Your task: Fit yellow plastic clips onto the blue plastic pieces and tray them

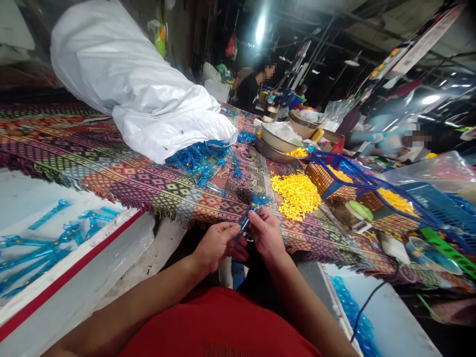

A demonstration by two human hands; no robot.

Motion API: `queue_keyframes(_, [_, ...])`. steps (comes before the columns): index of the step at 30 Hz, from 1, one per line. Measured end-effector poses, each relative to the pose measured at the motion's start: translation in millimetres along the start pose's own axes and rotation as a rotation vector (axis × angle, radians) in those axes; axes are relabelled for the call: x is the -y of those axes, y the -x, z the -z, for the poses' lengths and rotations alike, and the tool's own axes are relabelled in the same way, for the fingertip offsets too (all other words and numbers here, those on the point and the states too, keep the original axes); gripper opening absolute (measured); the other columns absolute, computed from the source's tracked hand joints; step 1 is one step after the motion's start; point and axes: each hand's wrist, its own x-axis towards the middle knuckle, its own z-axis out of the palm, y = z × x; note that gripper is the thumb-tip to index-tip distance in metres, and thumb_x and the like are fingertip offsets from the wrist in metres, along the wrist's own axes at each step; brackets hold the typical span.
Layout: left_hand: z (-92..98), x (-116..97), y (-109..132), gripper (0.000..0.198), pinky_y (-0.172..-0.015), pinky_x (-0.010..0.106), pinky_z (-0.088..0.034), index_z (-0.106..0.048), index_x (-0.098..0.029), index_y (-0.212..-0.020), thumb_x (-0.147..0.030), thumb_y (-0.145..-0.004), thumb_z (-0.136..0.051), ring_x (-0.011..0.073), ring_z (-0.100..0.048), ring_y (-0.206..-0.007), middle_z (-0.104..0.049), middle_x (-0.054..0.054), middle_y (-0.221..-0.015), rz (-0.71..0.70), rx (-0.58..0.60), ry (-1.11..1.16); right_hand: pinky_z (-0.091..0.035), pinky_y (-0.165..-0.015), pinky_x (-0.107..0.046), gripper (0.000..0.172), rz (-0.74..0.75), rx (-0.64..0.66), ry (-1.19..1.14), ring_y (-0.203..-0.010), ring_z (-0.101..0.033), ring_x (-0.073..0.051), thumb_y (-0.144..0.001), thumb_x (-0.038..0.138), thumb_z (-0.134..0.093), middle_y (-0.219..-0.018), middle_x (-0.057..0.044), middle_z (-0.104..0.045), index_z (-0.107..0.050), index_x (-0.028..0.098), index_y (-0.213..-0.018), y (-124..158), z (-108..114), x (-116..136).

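Note:
A translucent blue plastic tube piece (244, 224) is held between my hands at the near edge of the cloth. My left hand (219, 244) pinches its lower end, and my right hand (268, 235) has thumb and fingers closed on its upper end. Just beyond them lies a small heap of dark bits (244, 194). To the right is a pile of small yellow plastic pieces (296, 196). Farther off, loose blue plastic parts (204, 161) spill from the mouth of a big white sack (148, 79).
A patterned cloth (122, 173) covers the table. Blue baskets (336, 181) with yellow pieces stand at right, near stacked metal bowls (275, 153). White foam boxes hold blue parts (48, 248) at left and more blue parts (353, 317) at lower right. A person (249, 91) is beyond.

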Motion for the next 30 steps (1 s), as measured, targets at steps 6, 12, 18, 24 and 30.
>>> queue_keyframes(6, [-4.4, -1, 6, 0.023, -0.04, 0.02, -0.038, -0.051, -0.016, -0.071, -0.037, -0.082, -0.048, 0.0097, -0.049, -0.04, -0.052, -0.003, -0.051, -0.216, -0.1, -0.599, -0.037, -0.048, -0.019, 0.024, 0.0, -0.053, 0.0, -0.049, -0.045, -0.006, -0.062, 0.028, -0.076, -0.057, 0.005, -0.053, -0.056, 0.016, -0.066, 0, -1, -5])
queue_keyframes(12, [-3.7, 3, 6, 0.023, -0.04, 0.021, -0.033, -0.051, -0.018, -0.066, -0.033, -0.083, -0.047, 0.0094, -0.043, -0.036, -0.049, -0.004, -0.044, -0.309, -0.175, -0.696, -0.041, -0.057, -0.023, 0.015, -0.002, 0.098, 0.098, -0.057, -0.051, -0.009, -0.07, 0.028, -0.07, -0.064, 0.002, -0.059, -0.061, 0.016, -0.071, 4, -2, -13])
queue_keyframes(18, [3.7, -17, 4, 0.024, -0.057, 0.023, -0.043, -0.062, -0.016, -0.083, -0.035, -0.084, -0.047, 0.0123, -0.054, -0.058, -0.06, 0.0, -0.066, -0.415, -0.194, -0.847, -0.04, -0.055, -0.022, 0.018, -0.01, 0.134, 0.138, -0.055, -0.049, -0.009, -0.068, 0.031, -0.071, -0.065, 0.002, -0.06, -0.062, 0.017, -0.073, 0, 1, -4])
queue_keyframes(24, [2.6, -39, -4, 0.022, -0.077, 0.029, -0.045, -0.066, -0.015, -0.084, -0.033, -0.077, -0.058, 0.018, -0.057, -0.085, -0.063, 0.006, -0.087, -0.559, -0.189, -0.822, -0.041, -0.058, -0.022, 0.019, 0.083, 0.351, 0.468, -0.061, -0.049, -0.01, -0.074, 0.034, -0.066, -0.066, 0.002, -0.057, -0.06, 0.017, -0.07, 11, 1, 1])
queue_keyframes(30, [-9.9, -40, -7, 0.025, -0.066, 0.027, -0.047, -0.059, -0.014, -0.081, -0.038, -0.076, -0.059, 0.0142, -0.06, -0.066, -0.065, 0.003, -0.074, -0.473, -0.306, -0.335, -0.038, -0.045, -0.019, 0.031, 0.032, 0.406, 0.609, -0.047, -0.048, -0.008, -0.085, 0.041, -0.05, -0.057, 0.001, -0.059, -0.056, 0.017, -0.066, 24, -8, 2])
